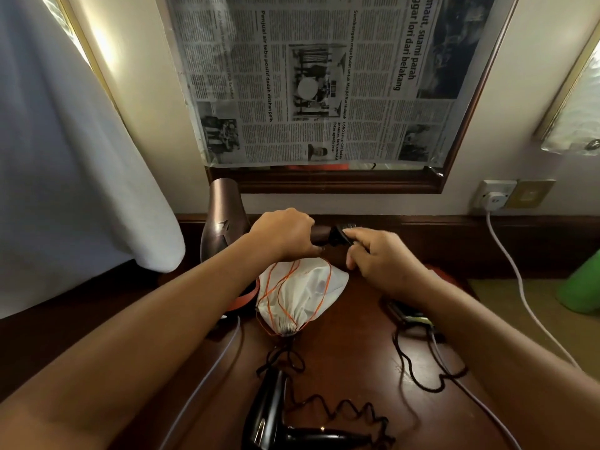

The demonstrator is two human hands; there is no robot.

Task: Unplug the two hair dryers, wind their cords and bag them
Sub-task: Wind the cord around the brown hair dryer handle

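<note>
bare desk (350,339) strip mid-table, white bag (302,293) beyond, black dryer (269,414) and coiled cord (354,414) in front

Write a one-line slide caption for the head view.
Left hand grips the bronze hair dryer by its handle while right hand fingers its cord end, above a white drawstring bag.

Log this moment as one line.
left hand grips bronze dryer handle | right hand pinches its cord end | black dryer on desk

Two dryers: a bronze dryer (217,222) at the tabletop's (354,345) far edge and a black dryer (269,414) at the near edge. One white bag (300,293) (orange drawstring). Two hands: left hand (282,233), right hand (383,258). One white plug (493,199) in the wall socket.
</note>
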